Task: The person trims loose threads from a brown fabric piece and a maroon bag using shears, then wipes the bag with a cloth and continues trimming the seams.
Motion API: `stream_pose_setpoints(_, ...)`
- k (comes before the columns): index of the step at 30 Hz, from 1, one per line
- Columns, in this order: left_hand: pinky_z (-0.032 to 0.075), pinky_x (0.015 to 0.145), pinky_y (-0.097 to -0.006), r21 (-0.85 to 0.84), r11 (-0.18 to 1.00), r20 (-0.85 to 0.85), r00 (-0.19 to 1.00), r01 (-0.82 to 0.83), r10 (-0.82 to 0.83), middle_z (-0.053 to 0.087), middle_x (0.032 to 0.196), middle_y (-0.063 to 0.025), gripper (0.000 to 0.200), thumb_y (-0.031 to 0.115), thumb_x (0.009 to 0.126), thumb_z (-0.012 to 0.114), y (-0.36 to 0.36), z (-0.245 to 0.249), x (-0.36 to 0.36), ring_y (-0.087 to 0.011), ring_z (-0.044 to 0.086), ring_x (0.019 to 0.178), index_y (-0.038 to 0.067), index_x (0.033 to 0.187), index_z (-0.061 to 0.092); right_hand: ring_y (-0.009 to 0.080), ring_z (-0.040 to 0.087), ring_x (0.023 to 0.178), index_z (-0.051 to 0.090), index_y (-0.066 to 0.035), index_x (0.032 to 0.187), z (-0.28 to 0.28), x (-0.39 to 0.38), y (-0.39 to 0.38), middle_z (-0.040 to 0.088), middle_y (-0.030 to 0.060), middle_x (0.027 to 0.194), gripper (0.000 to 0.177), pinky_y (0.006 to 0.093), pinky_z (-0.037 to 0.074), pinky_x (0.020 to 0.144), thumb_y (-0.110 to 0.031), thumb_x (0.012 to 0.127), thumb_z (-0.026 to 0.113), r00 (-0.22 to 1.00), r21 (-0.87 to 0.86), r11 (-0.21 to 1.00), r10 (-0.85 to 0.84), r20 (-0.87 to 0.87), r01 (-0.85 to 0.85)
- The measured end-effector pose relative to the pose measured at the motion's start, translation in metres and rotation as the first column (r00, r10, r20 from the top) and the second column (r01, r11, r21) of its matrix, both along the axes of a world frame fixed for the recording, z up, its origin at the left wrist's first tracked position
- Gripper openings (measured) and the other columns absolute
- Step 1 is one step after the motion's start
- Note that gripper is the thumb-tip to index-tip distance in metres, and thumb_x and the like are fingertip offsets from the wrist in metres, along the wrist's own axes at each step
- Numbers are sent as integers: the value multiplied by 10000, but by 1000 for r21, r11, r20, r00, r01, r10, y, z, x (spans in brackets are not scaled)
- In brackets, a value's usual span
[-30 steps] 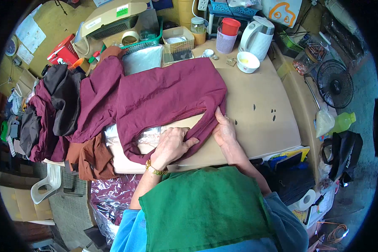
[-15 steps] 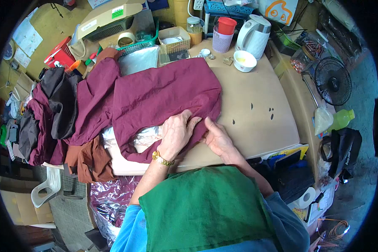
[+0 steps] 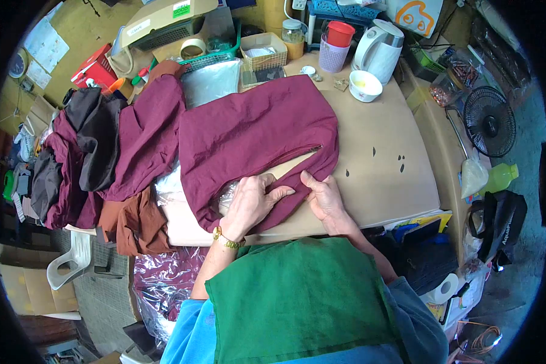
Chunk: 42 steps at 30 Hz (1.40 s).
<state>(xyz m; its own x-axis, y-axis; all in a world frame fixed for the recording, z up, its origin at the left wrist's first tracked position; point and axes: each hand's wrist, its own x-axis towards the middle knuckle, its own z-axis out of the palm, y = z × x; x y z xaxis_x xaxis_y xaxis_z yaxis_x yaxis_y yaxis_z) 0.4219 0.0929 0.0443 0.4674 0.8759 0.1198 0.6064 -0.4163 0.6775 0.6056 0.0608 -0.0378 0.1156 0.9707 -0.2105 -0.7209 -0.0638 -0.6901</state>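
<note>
A maroon cloth garment (image 3: 255, 127) lies spread on the tan tabletop, with a long slit-like opening near its right side. My left hand (image 3: 252, 200), a gold watch (image 3: 227, 239) at its wrist, grips the strip of cloth at the near edge of the slit, fingers curled and thumb pointing right. To its right, my right hand (image 3: 326, 197) pinches the same strip, thumb on top and fingers partly hidden below. Clear plastic (image 3: 226, 197) shows beside my left hand, under the garment.
More maroon, black and rust-brown garments (image 3: 94, 145) are heaped at the left. Along the back stand a green basket (image 3: 236, 45), a jar (image 3: 293, 39), a red cup (image 3: 340, 34), a white kettle (image 3: 379, 51) and a small bowl (image 3: 365, 86). A black fan (image 3: 489, 121) stands at the right.
The slit in the garment has spread wider, showing the tabletop through it. My left hand has shifted down along the cloth and my right hand now pinches its edge. The camera view has shifted slightly.
</note>
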Motion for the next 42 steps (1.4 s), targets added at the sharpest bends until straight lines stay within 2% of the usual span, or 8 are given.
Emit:
stream_pose_setpoints(5, 523, 679, -424, -357, 933, -85, 994, 38, -73, 657, 687, -238, 406, 337, 804, 808, 4, 19, -2, -339, 689, 675, -41, 939, 743, 210, 644, 1077, 625, -11, 1204, -3, -6, 2, 686, 93, 1169, 345, 379, 503, 985, -2, 874, 727, 989, 33, 989, -143, 40, 142)
stream_pose_setpoints(12, 531, 721, -409, -372, 927, -84, 993, 47, -84, 692, 747, -224, 350, 261, 775, 798, 0, 4, -6, -309, 706, 711, -3, 999, 751, 234, 659, 1056, 599, 6, 1231, -10, 39, 17, 688, 116, 1126, 375, 400, 516, 978, -34, 882, 730, 970, -74, 969, -239, -32, 236)
stream_pose_setpoints(23, 510, 658, -413, -151, 984, -110, 987, 100, -117, 665, 712, -244, 347, 260, 759, 827, -3, -3, 3, -322, 683, 659, -40, 914, 745, 189, 565, 1221, 528, -27, 1337, -8, 33, 12, 594, 96, 1326, 422, 388, 435, 1086, -264, 999, 619, 971, -69, 973, -225, -87, 219)
stream_pose_setpoints(26, 502, 646, -436, -134, 990, -87, 995, 33, -45, 645, 689, -251, 420, 338, 758, 838, -3, -1, 5, -357, 674, 666, -51, 860, 717, 196, 564, 1219, 522, -69, 1372, 22, 22, 4, 585, 82, 1344, 465, 407, 437, 1074, -345, 1005, 598, 970, -28, 996, -92, -227, 88)
stream_pose_setpoints(30, 493, 638, -457, -17, 1000, -106, 994, -7, 5, 636, 676, -240, 475, 414, 803, 798, 1, -4, 12, -396, 661, 684, -46, 843, 683, 182, 585, 1175, 575, -58, 1310, -2, -3, -22, 620, 62, 1281, 409, 402, 476, 1002, -316, 996, 624, 888, 70, 892, 451, -87, -446)
stream_pose_setpoints(32, 488, 639, -469, 40, 997, 61, 996, -66, 64, 631, 673, -230, 483, 441, 869, 729, -1, -3, 14, -418, 650, 700, -34, 826, 652, 180, 596, 1156, 579, -51, 1302, 4, -10, -23, 630, 64, 1261, 393, 399, 487, 982, -279, 988, 640, 927, 7, 927, 375, 9, -375)
stream_pose_setpoints(38, 483, 627, -462, -31, 999, -53, 998, 30, -32, 624, 711, -238, 358, 329, 894, 716, 4, -6, 1, -409, 640, 690, -18, 834, 651, 185, 618, 1119, 583, -41, 1286, 3, -11, -20, 647, 72, 1225, 360, 397, 524, 928, -139, 952, 679, 969, -54, 968, 247, 21, -245)
stream_pose_setpoints(42, 475, 606, -463, 55, 997, 48, 998, -53, 51, 615, 701, -239, 339, 290, 893, 724, 3, -17, 11, -416, 625, 673, -17, 792, 622, 135, 651, 894, 617, -36, 1225, -9, -12, -21, 689, 39, 1080, 300, 325, 547, 759, -162, 959, 676, 963, -18, 979, 201, 182, -201)
